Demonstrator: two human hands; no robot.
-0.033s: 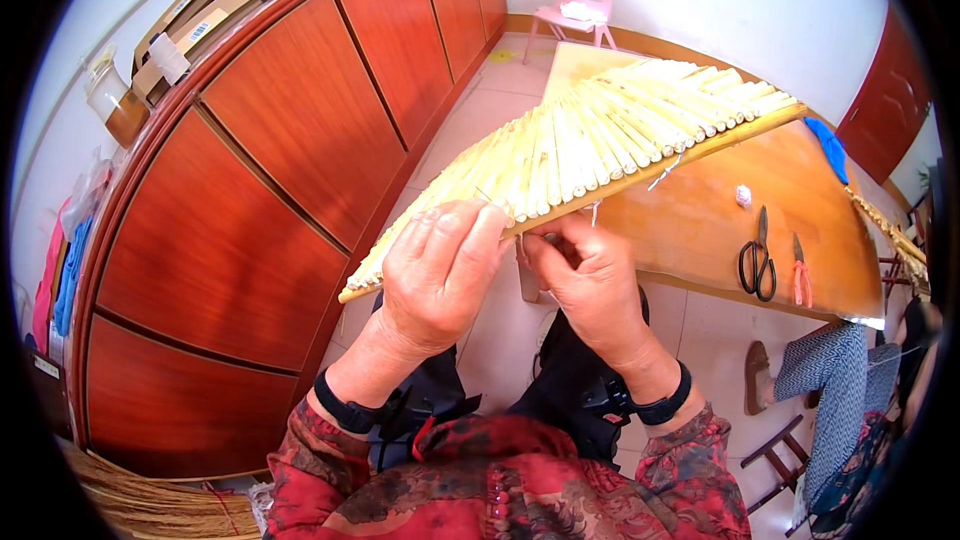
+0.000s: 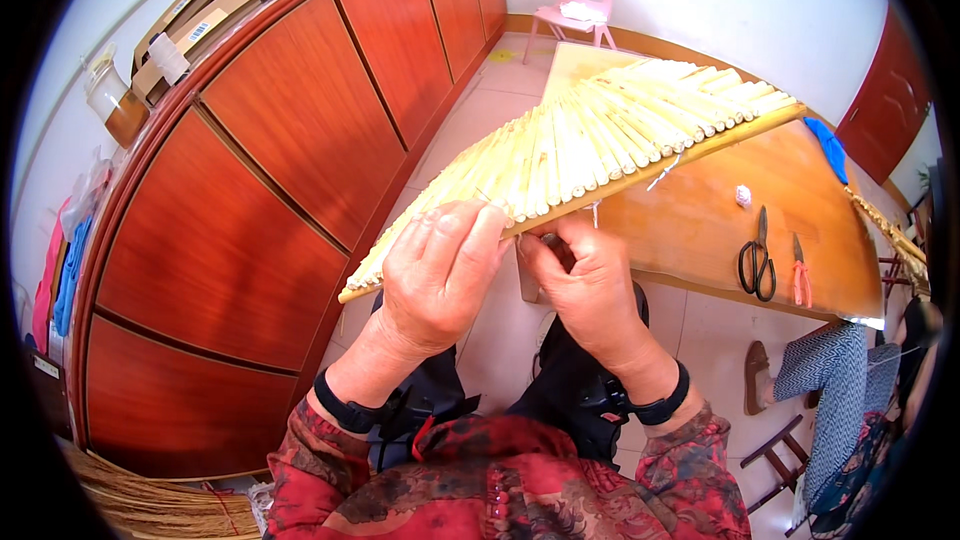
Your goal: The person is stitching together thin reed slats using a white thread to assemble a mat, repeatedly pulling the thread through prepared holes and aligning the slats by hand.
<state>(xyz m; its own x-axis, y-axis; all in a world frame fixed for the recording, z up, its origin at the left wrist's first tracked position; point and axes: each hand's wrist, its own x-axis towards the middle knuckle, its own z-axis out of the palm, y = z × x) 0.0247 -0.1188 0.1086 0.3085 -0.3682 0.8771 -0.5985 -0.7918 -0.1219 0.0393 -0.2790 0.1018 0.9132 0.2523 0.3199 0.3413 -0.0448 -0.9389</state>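
Left hand on stalks, slender, yellow

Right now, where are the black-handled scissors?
In the head view, the black-handled scissors lie on the wooden table, to the right of your right hand and just left of the pink-handled tool.

Open tabletop beside the right hand
A hand could pass along the wooden table's near edge as far as the black scissors and red-handled pliers by its right corner; forward, the pole of stalks bars the way.
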